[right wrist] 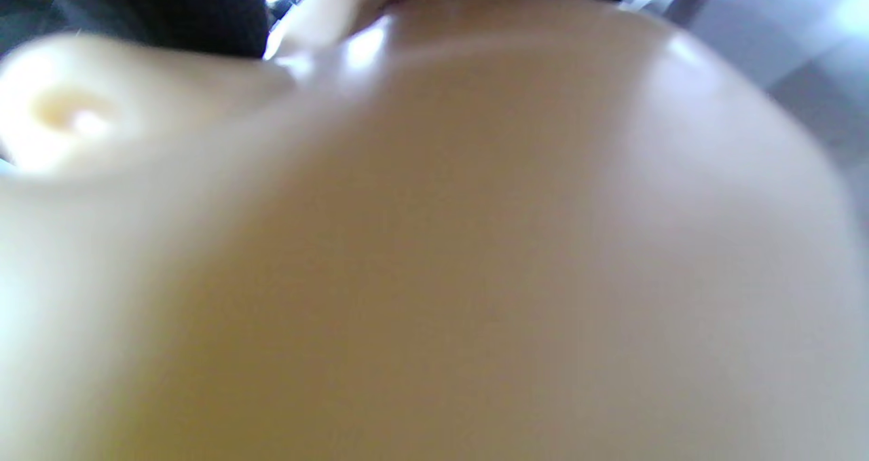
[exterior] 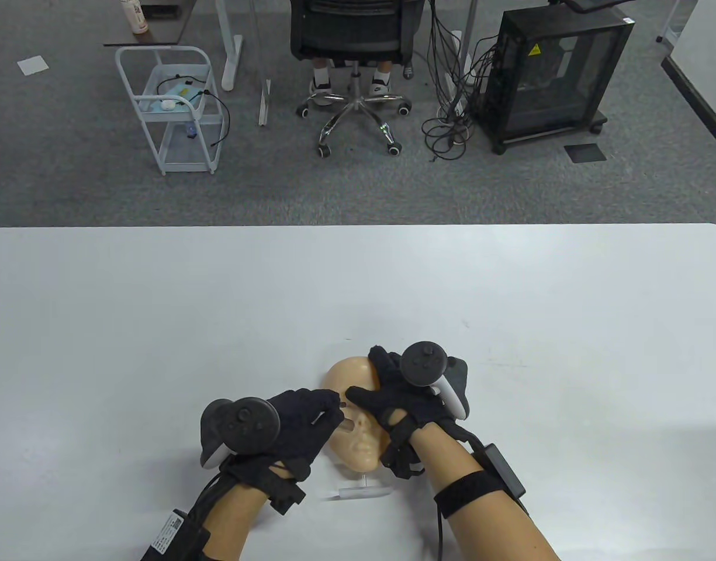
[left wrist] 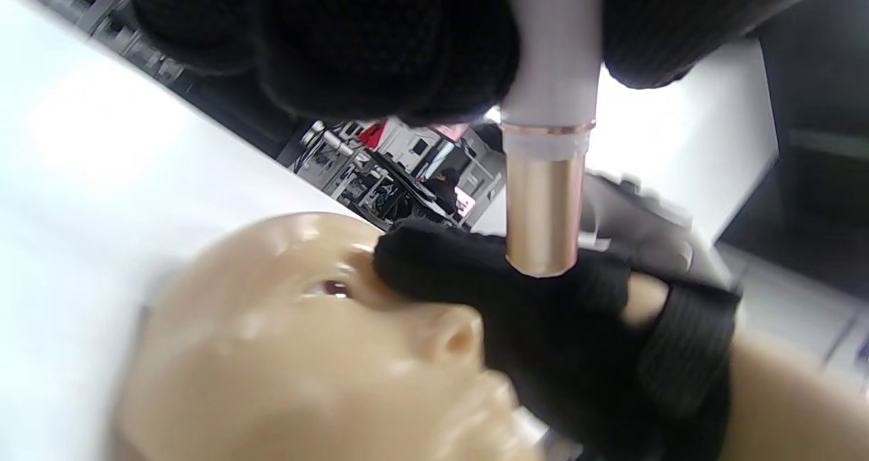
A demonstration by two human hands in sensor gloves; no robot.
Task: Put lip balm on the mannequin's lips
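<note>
Mannequin face [exterior: 358, 421] of smooth, glossy beige plastic lies near the front middle of the white table [exterior: 159, 327], propped on a small clear stand [exterior: 362, 491] whose base shows at its near edge. I see its rounded forehead pointing away from me and its chin toward me.

My right hand [exterior: 407, 403], in a black knit glove, rests on the right side of the face, with the fingers curved over the temple and cheek and touching the plastic. In the right wrist view the glossy face [right wrist: 434, 244] fills almost everything, blurred and very close.

My left hand [exterior: 296, 423], in the same knit glove, sits just left of the face and grips a lip balm tube [left wrist: 546, 169] between its fingers. The tube is a slim cylinder: a white matte body, a thin copper-coloured ring, then a rose-gold metallic sleeve. In the left wrist view its open end hangs above the mannequin's eye and nose area, in front of my right hand; I cannot tell whether it touches anything. The lips [left wrist: 485, 396] lie below it, apart from the tube.
</note>
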